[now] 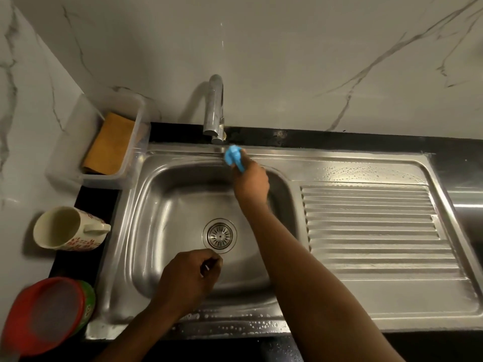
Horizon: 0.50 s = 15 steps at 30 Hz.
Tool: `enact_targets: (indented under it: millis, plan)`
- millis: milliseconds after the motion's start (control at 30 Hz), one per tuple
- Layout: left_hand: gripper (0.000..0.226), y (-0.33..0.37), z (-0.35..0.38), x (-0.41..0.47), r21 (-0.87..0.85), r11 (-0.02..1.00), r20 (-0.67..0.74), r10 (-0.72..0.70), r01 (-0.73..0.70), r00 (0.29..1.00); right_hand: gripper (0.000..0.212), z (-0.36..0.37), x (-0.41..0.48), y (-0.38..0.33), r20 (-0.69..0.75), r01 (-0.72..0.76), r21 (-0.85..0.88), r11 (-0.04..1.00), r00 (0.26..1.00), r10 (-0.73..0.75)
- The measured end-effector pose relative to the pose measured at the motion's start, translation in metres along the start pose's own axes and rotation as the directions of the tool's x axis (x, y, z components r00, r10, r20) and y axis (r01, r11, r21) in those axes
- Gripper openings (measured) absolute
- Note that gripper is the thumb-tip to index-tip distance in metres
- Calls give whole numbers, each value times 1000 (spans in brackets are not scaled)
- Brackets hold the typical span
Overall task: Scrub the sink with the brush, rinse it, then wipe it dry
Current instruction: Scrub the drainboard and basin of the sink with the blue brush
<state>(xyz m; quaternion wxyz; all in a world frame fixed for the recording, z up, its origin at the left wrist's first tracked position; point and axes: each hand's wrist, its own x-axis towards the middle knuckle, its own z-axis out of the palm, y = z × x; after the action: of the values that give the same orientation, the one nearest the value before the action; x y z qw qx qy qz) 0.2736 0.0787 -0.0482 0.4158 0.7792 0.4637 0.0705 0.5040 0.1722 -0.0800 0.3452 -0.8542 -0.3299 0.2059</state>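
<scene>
At the far left of the black bench [86,202] lies a stack of a red-rimmed strainer [44,314] over a green bowl [87,301], and behind it a cream mug [65,228] with red flowers, tipped on its side with its handle toward the sink. Further back a clear plastic tub [104,142] holds a folded tan cloth [109,145], its corner overhanging the sink rim. The stainless steel sink [162,205] has a rounded basin with a round drain strainer [220,235] near the middle; its floor is bare and wet-looking, with droplets along the front rim. The left hand [185,280] hangs over the basin's front part, fingers curled loosely inward, and whether they hold anything I cannot tell. The chrome tap [214,111] stands at the back rim. Just right of its base the right hand [251,182] grips a blue brush [233,157], its head pressed against the basin's back rim. Further right the ribbed drainboard [371,231] lies open, with soap bubbles along its back edge.
</scene>
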Motion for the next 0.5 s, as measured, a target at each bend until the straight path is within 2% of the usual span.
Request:
enact_targets:
  millis: [100, 200, 267, 367, 433, 500]
  plan:
    - [8, 4, 0, 3, -9, 1000, -8, 21, -21, 1000, 54, -5, 15, 4, 26, 147, -173, 974, 989, -144]
    - [7, 6, -1, 6, -29, 999, -23, 35, -35, 999, 49, -38, 21, 38, -82, 93, -218, 972, 990, -113]
    - [9, 4, -1, 5, -32, 999, -35, 40, -41, 999, 40, -65, 21, 59, -216, -49, -56, 997, 976, 36]
    - [8, -3, 2, 3, -31, 999, -34, 35, -37, 999, 34, -92, 33, 70, -345, -286, 250, 925, 866, 361]
    - [8, -6, 3, 0, -32, 999, -29, 13, -14, 999, 35, -89, 34, 62, -350, -320, 304, 897, 838, 418]
    - [8, -7, 3, -1, -46, 999, -23, -5, 4, 1000, 31, -66, 22, 44, -312, -272, 292, 917, 879, 360]
